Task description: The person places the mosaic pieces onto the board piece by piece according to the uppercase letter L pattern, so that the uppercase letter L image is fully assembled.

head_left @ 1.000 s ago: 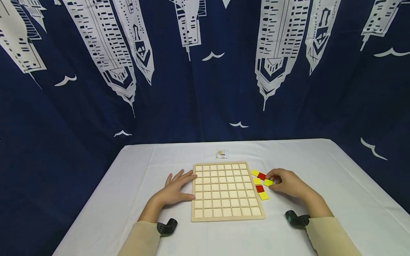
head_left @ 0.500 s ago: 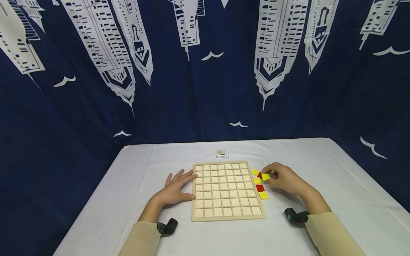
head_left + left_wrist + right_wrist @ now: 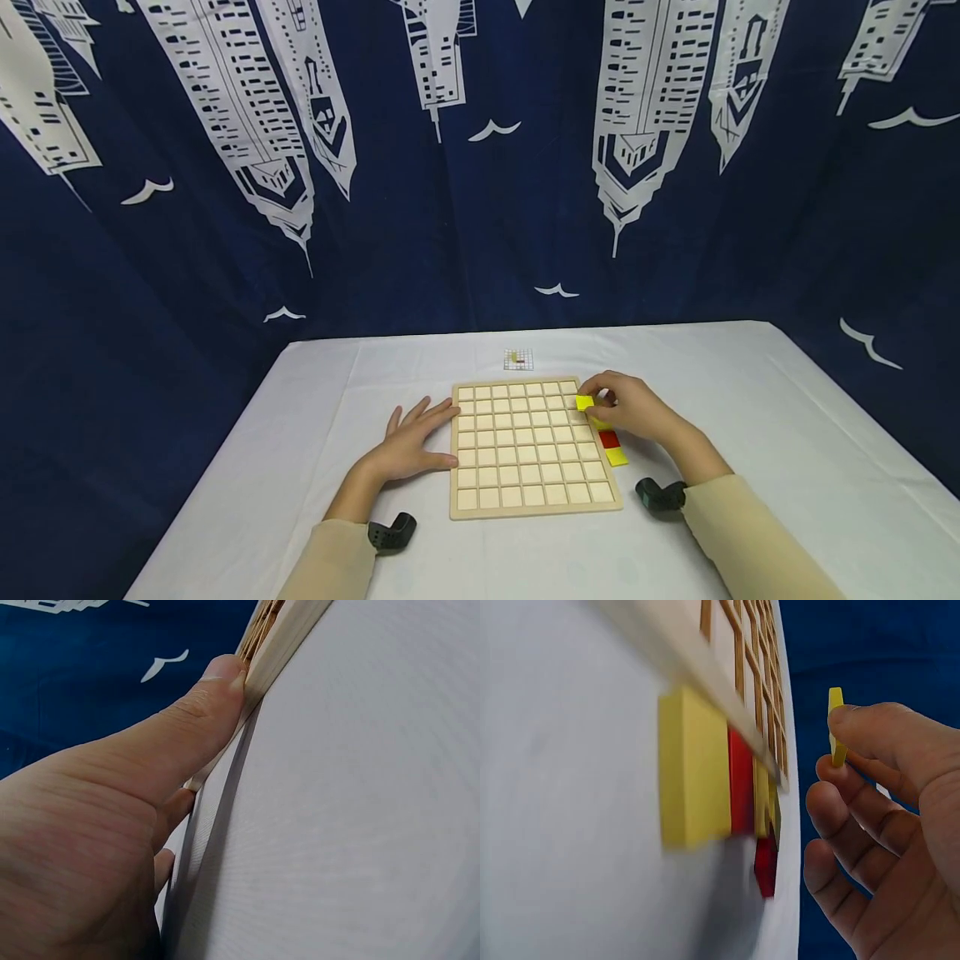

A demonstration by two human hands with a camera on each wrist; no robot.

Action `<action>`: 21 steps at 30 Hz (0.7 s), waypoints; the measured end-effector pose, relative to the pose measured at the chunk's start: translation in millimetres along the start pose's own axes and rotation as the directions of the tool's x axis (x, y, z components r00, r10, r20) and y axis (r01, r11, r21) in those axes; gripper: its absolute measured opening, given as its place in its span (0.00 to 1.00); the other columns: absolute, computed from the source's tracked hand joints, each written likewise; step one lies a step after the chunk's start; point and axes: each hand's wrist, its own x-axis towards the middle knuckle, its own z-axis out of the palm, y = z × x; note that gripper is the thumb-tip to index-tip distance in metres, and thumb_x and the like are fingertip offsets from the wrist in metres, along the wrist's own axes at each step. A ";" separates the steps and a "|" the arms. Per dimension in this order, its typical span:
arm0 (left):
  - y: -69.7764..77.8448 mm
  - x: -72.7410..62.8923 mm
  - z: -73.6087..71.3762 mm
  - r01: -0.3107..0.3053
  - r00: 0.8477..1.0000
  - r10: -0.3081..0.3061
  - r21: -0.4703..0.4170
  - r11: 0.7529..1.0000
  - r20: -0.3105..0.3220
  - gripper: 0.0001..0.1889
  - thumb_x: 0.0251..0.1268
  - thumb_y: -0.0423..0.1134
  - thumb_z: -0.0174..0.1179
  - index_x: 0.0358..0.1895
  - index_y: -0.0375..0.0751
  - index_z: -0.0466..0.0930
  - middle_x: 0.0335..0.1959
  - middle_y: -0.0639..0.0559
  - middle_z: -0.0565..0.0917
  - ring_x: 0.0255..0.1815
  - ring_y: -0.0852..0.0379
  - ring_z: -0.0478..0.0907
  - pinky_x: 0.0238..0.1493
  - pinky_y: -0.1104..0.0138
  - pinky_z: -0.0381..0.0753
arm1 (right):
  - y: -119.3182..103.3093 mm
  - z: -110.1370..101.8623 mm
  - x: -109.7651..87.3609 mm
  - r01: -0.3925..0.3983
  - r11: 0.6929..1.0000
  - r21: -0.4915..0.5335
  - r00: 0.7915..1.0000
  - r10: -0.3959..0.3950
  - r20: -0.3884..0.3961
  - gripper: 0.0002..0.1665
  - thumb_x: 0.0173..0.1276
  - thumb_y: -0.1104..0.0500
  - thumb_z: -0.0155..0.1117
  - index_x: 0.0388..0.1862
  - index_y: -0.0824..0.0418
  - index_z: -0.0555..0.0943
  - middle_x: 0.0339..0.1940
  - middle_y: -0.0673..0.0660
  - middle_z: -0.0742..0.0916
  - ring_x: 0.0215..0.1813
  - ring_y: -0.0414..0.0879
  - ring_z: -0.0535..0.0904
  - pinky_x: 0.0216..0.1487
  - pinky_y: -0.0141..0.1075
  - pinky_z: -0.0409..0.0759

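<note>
My right hand point(image 3: 633, 407) pinches a yellow square tile point(image 3: 585, 402) between thumb and fingers, over the right edge of the wooden grid board point(image 3: 536, 512). In the right wrist view this yellow tile point(image 3: 837, 727) is seen edge-on, raised off the table. Thumb and straight fingers of my left hand point(image 3: 405, 446) rest at the board's left edge; in the left wrist view the thumb point(image 3: 199, 712) presses against the wooden rim. Beside the board's right side lie a red tile point(image 3: 609, 439) and a yellow tile point(image 3: 617, 457), with others partly hidden behind my right hand.
A small printed grid card point(image 3: 518, 359) with coloured squares lies behind the board. White cloth point(image 3: 360, 367) covers the table, and a dark blue curtain point(image 3: 450, 250) hangs at its far edge. Another red tile point(image 3: 765, 866) shows in the right wrist view.
My right hand has lifted the yellow tile from beside the loose tiles and carried it left and away from me, to the board's right edge. The left hand has stayed at the board.
</note>
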 end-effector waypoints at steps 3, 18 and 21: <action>0.7 0.0 -0.3 0.006 1.000 -0.006 -0.005 1.000 0.001 0.45 0.53 0.58 0.72 0.75 0.54 0.65 0.81 0.54 0.58 0.84 0.40 0.42 0.78 0.36 0.25 | -6.3 5.3 7.3 0.017 1.000 0.006 1.000 -0.017 -0.010 0.13 0.63 0.63 0.71 0.47 0.59 0.84 0.44 0.56 0.84 0.36 0.44 0.73 0.35 0.30 0.73; -0.7 0.0 -0.3 0.001 1.000 -0.001 -0.010 1.000 0.005 0.44 0.53 0.58 0.72 0.75 0.55 0.66 0.81 0.54 0.58 0.84 0.40 0.42 0.78 0.35 0.25 | -40.5 36.4 40.6 0.063 0.998 0.031 0.998 -0.062 -0.024 0.14 0.61 0.62 0.73 0.47 0.61 0.85 0.41 0.56 0.84 0.35 0.43 0.78 0.41 0.35 0.81; -0.6 0.4 -0.7 0.001 1.000 -0.001 -0.014 1.000 0.003 0.44 0.53 0.58 0.72 0.75 0.55 0.65 0.81 0.54 0.58 0.84 0.40 0.42 0.77 0.35 0.25 | -47.5 42.6 47.0 0.075 0.997 0.036 0.997 -0.074 -0.020 0.14 0.60 0.63 0.74 0.46 0.61 0.85 0.40 0.56 0.84 0.36 0.43 0.78 0.42 0.36 0.80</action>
